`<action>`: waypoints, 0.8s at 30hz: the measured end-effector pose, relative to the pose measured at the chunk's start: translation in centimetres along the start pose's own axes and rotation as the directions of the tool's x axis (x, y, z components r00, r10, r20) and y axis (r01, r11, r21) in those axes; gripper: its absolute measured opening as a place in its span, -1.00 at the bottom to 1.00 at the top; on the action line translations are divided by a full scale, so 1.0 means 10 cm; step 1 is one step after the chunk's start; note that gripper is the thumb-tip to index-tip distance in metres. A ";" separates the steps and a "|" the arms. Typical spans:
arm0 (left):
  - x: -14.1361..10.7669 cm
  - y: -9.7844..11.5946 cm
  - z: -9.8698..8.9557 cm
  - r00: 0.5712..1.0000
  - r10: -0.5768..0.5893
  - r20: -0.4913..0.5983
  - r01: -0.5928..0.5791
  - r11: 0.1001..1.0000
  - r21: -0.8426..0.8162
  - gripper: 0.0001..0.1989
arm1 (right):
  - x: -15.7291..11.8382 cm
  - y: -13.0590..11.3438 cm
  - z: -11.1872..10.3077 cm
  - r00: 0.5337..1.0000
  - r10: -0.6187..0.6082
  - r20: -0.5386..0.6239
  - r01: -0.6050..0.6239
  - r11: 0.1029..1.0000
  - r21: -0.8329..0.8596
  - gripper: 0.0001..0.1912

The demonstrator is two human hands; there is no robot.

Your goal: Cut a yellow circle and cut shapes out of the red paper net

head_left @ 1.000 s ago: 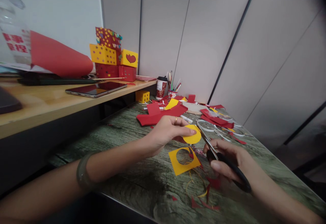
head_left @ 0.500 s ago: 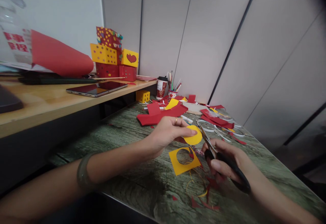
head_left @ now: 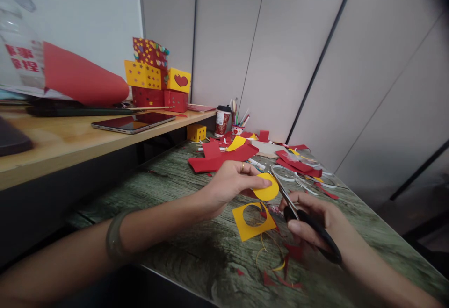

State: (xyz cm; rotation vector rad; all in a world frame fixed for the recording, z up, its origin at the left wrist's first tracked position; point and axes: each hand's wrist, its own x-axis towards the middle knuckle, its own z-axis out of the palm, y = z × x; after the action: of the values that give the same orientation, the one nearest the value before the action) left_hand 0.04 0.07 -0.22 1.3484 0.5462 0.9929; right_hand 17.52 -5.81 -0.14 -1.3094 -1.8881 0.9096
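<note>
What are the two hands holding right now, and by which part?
The left hand pinches a yellow disc by its left side, thumb across its face. The right hand holds the scissors by their black handles.

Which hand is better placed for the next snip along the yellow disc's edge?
Right, I'd judge. The right hand grips the scissors, with the blades at the edge of the yellow disc. The left hand is occupied pinching the disc.

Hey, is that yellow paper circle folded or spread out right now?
Spread out: the yellow circle shows a broad, round face without any visible fold, pinched in the left hand.
</note>
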 end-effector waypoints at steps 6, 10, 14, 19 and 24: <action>0.00 -0.01 -0.01 1.000 0.010 0.004 -0.010 1.000 0.002 -0.86 | -0.01 -0.02 0.00 1.000 0.031 0.004 -0.031 0.999 0.024 -0.68; -0.01 0.00 -0.01 1.000 0.010 0.004 -0.010 1.000 -0.001 -0.85 | -0.01 -0.01 -0.01 0.995 0.103 0.000 -0.103 0.994 0.047 -0.70; 0.00 0.01 -0.03 0.999 0.036 0.023 -0.036 0.999 -0.022 -0.88 | 0.01 0.01 0.00 0.988 0.154 -0.025 -0.151 0.984 0.096 -0.68; 0.02 -0.02 -0.05 0.999 0.032 0.004 -0.032 0.997 -0.074 -0.87 | 0.03 0.00 -0.02 0.985 0.139 -0.100 -0.131 0.988 0.088 -0.68; 0.04 -0.06 -0.06 0.999 0.043 0.023 -0.041 0.996 -0.076 -0.79 | 0.04 0.01 -0.07 0.988 0.058 -0.140 -0.048 0.996 0.076 -0.71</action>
State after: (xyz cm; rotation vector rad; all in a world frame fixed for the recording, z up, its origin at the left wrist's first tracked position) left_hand -0.11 0.78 -0.82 1.3076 0.4589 1.0199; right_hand 18.07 -5.29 0.19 -1.3494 -1.7034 0.8794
